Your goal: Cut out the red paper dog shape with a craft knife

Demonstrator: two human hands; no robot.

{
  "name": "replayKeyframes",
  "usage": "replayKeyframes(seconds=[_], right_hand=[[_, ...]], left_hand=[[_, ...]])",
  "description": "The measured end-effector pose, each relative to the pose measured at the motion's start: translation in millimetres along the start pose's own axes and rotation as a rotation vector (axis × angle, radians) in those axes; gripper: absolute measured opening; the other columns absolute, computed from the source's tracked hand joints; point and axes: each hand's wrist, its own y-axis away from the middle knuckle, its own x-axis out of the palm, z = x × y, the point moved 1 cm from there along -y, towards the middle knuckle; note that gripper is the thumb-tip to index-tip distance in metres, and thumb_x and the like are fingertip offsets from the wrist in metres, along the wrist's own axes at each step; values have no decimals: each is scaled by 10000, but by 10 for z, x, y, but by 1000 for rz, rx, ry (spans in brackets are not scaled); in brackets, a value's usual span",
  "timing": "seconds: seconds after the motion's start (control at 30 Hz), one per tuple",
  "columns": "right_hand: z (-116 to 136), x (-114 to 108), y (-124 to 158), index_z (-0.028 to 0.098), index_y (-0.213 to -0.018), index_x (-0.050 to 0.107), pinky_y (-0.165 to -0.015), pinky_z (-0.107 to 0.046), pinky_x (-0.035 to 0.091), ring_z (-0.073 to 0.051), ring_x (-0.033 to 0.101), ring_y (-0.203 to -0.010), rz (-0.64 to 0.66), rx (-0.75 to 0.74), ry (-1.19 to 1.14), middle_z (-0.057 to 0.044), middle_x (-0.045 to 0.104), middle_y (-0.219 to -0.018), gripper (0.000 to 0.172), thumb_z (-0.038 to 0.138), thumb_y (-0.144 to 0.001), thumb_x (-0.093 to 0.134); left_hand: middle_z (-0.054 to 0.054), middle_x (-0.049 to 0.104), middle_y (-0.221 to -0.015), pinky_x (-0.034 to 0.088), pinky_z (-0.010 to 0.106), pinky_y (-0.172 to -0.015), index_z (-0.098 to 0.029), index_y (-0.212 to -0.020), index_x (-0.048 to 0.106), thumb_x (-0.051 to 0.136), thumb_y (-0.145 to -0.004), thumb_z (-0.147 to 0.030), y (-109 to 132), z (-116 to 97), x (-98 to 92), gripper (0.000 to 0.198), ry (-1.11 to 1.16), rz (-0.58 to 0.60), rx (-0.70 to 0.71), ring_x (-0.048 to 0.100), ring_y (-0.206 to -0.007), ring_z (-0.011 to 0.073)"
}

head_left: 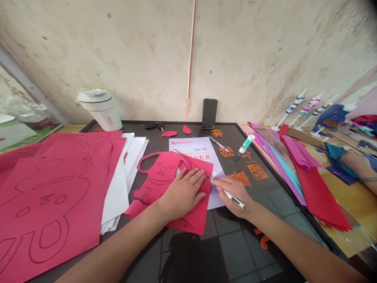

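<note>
My left hand [185, 192] lies flat on a red paper sheet [203, 226], its fingers stretched out and pressing the sheet down. On the paper is a bear-like figure [161, 169] drawn in black, partly cut out, with a looped ear standing free. My right hand [234, 192] is closed round a slim white pen-like tool [234, 199]. Its thin dark tip meets the red paper just right of my left fingertips; whether that is a blade or a nib I cannot tell. Under the paper lies a white printed booklet [188, 144].
Left are large red drawn sheets [59, 184], white papers [118, 188] and a white cup [101, 112]. Behind lie keys [159, 125], red cut pieces [169, 133] and a phone [209, 114]. Right are a pen [219, 144], a green-white marker [244, 148], coloured sheets [315, 184] and another person's hand [357, 163].
</note>
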Motion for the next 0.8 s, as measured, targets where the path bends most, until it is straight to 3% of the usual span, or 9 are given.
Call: replayKeyframes(seconds=[0.17,0.33,0.8], right_hand=[[-4,10,-9,210,-1241,647,-777,-339,581,-202,681,-854,-47,89,-72,-94,707,-969,352,179,-968,426],[22,11,-49,206,-1283,628,-779,-337,573,-204,672,-872,21,89,-136,-100,699,-976,364,200,-987,415],[-4,2,-81,173,-1235,628,-746,-370,544,-223,655,-837,84,-100,59,-113,709,-942,358,124,-950,417]], left_hand=[[114,364,-1557,260,554,-1162,-108,-1475,404,305,-1046,-415,-1,-1,8,536,-3,2,7,314,-1450,310],[117,360,-1560,254,546,-1166,-111,-1474,408,295,-1048,-414,0,-1,22,535,-10,6,-1,313,-1451,305],[95,402,-1543,250,517,-1164,-155,-1462,444,254,-1048,-442,10,36,127,539,-23,-89,24,345,-1436,293]])
